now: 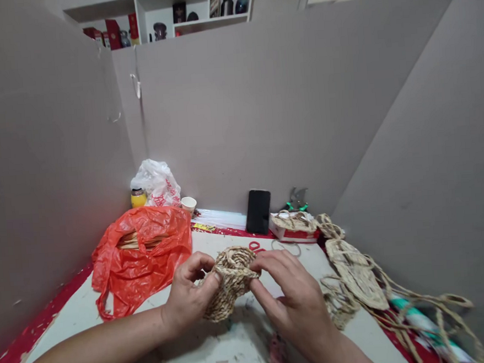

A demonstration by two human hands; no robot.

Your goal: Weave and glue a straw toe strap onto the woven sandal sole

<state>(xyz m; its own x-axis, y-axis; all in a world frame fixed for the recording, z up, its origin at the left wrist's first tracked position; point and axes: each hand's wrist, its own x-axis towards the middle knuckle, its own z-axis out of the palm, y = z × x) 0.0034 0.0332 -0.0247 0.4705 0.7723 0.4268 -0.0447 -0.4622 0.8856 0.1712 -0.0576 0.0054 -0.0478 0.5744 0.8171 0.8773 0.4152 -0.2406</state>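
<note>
A small woven straw piece (pixel 229 293), cup-like at the top with a rounded end hanging lower, is held up between both hands above the white table. My left hand (pixel 192 295) grips its left side, the thumb pressed on the braided rim and the fingers curled behind. On the right, my right hand (pixel 293 294) pinches the rim between thumb and fingers. Inside the opening a loop of straw cord shows. Just beyond the hands lie red scissor handles (pixel 255 247), partly hidden by the right hand.
An orange plastic bag (pixel 144 266) of flat tan pieces lies left. Behind are a white bag (pixel 157 182), a yellow jar (pixel 137 198), a paper cup (pixel 189 203), a black phone (pixel 258 211) and green-handled pliers (pixel 297 201). Woven straw soles (pixel 351 270) with trailing cords lie right. Grey partitions surround the table.
</note>
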